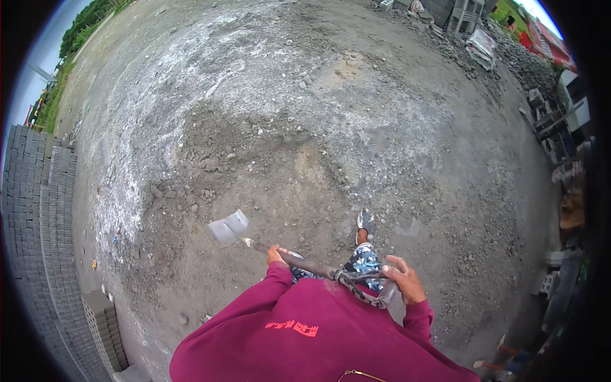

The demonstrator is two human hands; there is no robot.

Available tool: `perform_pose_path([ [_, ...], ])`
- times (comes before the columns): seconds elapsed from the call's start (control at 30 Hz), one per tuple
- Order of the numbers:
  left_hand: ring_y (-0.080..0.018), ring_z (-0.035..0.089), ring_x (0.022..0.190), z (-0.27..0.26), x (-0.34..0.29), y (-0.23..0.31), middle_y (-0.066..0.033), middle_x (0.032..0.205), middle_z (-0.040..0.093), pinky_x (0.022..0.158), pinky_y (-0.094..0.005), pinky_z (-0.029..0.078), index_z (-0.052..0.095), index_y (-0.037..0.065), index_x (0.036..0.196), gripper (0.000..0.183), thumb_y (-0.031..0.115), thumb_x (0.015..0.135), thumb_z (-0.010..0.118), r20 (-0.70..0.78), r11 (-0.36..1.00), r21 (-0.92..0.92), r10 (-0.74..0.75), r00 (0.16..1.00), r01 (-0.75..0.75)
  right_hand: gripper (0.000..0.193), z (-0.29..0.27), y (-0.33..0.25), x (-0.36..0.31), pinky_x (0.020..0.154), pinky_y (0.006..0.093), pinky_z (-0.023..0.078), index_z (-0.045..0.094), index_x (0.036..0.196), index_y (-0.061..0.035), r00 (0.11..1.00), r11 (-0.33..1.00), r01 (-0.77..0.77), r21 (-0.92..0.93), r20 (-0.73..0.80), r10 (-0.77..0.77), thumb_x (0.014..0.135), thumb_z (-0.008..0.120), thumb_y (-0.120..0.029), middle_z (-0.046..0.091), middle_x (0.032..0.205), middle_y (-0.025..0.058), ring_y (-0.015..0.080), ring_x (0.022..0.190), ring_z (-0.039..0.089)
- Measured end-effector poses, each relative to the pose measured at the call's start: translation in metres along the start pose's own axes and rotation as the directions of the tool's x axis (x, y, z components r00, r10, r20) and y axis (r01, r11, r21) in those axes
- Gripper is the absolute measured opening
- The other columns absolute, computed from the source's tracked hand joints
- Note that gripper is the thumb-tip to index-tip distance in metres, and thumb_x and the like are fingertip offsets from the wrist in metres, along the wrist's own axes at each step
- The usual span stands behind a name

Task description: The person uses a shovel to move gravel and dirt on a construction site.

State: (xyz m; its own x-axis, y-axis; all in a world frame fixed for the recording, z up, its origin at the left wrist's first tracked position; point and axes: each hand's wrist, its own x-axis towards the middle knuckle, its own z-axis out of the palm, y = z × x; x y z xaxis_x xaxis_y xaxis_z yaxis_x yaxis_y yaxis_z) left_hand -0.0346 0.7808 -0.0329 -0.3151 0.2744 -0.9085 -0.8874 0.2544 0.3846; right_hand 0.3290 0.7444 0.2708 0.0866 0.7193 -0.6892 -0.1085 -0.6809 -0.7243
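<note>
A shovel (299, 262) slants across the front of my body. Its flat grey metal blade (228, 228) points left and away, over the dug ground. My left hand (277, 254) is closed round the shaft not far above the blade. By the looped handle (363, 286) at the near end is my right hand (407, 280), its thumb and fingers spread apart at the edge of the loop. Whether the palm touches the grip cannot be made out. Loose grey soil and gravel (216, 159) lie in a rough heap beyond the blade.
Tall stacks of grey concrete blocks (38, 223) line the left side, with a shorter stack (104, 325) nearer. One shoe (365, 219) stands ahead of me on the gravel. A plastic crate (466, 16), a sack (481, 48) and rubble are at the far right.
</note>
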Motion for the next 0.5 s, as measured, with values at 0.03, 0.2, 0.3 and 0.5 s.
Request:
perform_pose_path([
  [0.03, -0.0214, 0.048, 0.055, 0.012, 0.002, -0.007, -0.0034, 0.061, 0.046, 0.053, -0.0381, 0.043, 0.046, 0.012, 0.074, 0.016, 0.021, 0.072, 0.059, -0.029, 0.999, -0.012, 0.036, 0.999, -0.036, 0.057, -0.007, -0.010, 0.014, 0.064, 0.0278, 0.050, 0.049, 0.127, 0.0004, 0.999, 0.999, -0.032, 0.013, 0.009, 0.032, 0.084, 0.067, -0.032, 0.064, 0.096, 0.0110, 0.0154, 0.074, 0.061],
  [0.2, -0.0233, 0.051, 0.057, 0.123, -0.033, -0.044, -0.0076, 0.070, 0.050, 0.053, -0.0417, 0.045, 0.049, 0.011, 0.088, 0.025, 0.022, 0.071, 0.063, -0.122, 0.973, -0.146, 0.161, 0.979, -0.178, 0.034, -0.085, -0.053, 0.098, 0.048, 0.0301, 0.053, 0.055, 0.106, 0.0007, 0.982, 0.926, -0.185, 0.328, 0.091, 0.164, 0.082, 0.068, -0.019, 0.061, 0.073, 0.0092, 0.0179, 0.055, 0.060],
  [0.3, -0.0244, 0.052, 0.060, 0.181, -0.069, -0.063, -0.0079, 0.073, 0.049, 0.057, -0.0437, 0.047, 0.047, 0.011, 0.086, 0.027, 0.028, 0.072, 0.063, -0.081, 0.954, -0.201, 0.210, 0.974, -0.222, 0.026, -0.143, -0.087, 0.146, 0.045, 0.0318, 0.052, 0.057, 0.097, 0.0009, 0.948, 0.874, -0.311, 0.374, 0.187, 0.257, 0.080, 0.069, -0.015, 0.059, 0.066, 0.0092, 0.0195, 0.048, 0.057],
  [0.5, -0.0263, 0.052, 0.062, 0.288, -0.097, -0.096, -0.0088, 0.077, 0.050, 0.060, -0.0452, 0.047, 0.045, 0.010, 0.084, 0.029, 0.031, 0.073, 0.062, -0.024, 0.957, -0.263, 0.122, 0.992, -0.124, 0.013, -0.203, -0.163, 0.220, 0.041, 0.0324, 0.044, 0.055, 0.087, -0.0053, 0.987, 0.944, -0.131, 0.304, 0.124, 0.098, 0.080, 0.065, -0.010, 0.051, 0.060, 0.0047, 0.0172, 0.045, 0.051],
])
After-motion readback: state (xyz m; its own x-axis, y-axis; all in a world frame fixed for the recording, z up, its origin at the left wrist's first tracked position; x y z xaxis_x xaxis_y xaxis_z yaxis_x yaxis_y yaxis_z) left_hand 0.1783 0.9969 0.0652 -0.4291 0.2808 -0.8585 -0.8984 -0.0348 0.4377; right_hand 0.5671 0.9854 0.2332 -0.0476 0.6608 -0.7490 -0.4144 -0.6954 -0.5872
